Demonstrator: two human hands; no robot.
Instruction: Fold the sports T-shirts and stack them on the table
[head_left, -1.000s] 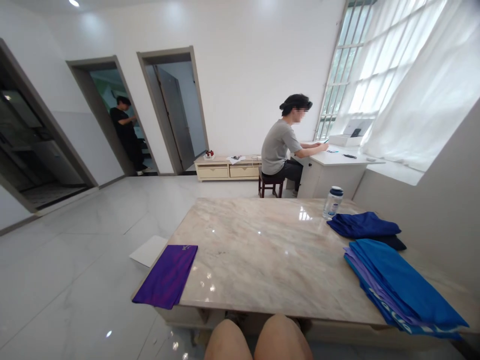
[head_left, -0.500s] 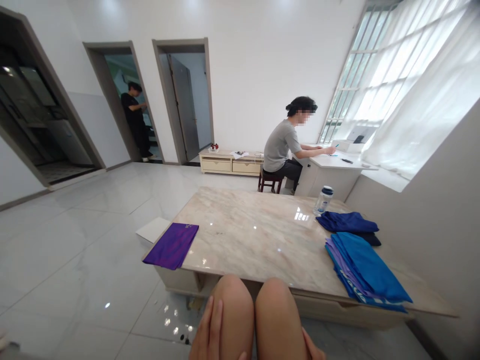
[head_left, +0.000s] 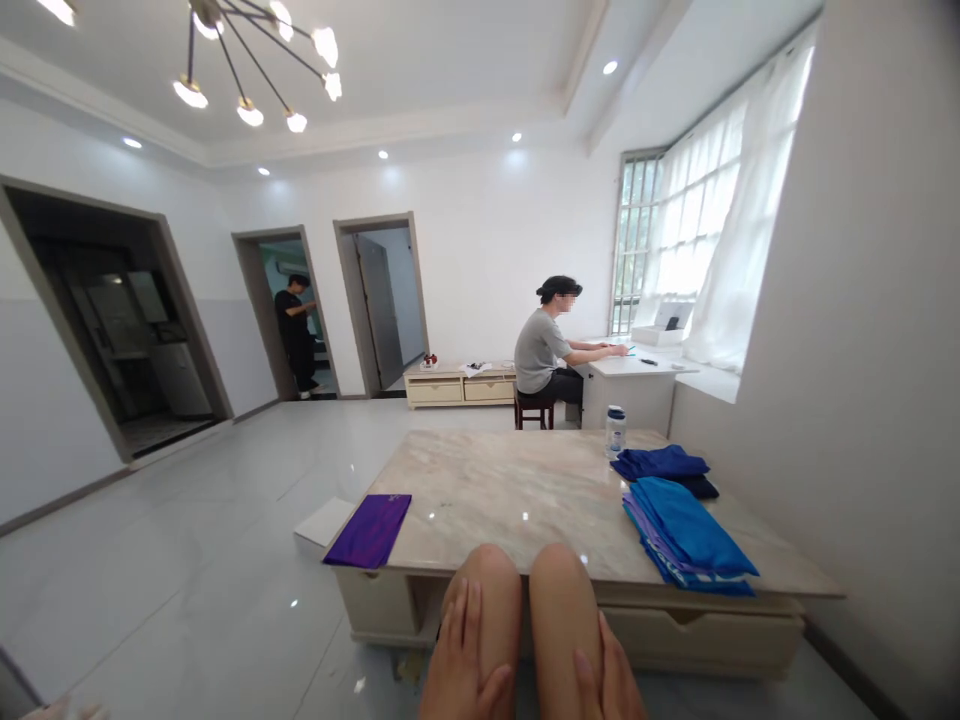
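Note:
My left hand (head_left: 459, 655) lies on my left knee with its fingers stretched out, holding nothing. Against the outer side of my right knee rests my right hand (head_left: 611, 670), also empty with fingers extended. In front of my knees stands a low marble-topped table (head_left: 487, 480). A folded purple cloth (head_left: 370, 530) sits at its left front corner and hangs slightly over the edge. On the right side is a stack of folded blue and lilac cloths (head_left: 686, 530). Behind that stack lies a folded dark blue cloth (head_left: 660, 462), near a clear water bottle (head_left: 615, 432) with a dark lid.
A person (head_left: 544, 345) in a grey shirt sits on a stool at a white desk (head_left: 634, 385) by the window. Another person (head_left: 295, 335) in black stands in a doorway. A low cabinet (head_left: 457, 390) lines the far wall. A white box (head_left: 322, 525) is beside the table's left side.
My view has tilted up, bringing the ceiling and lamp into sight. My right hand now shows more fully on my knee. The cloths and bottle keep their places on the table.

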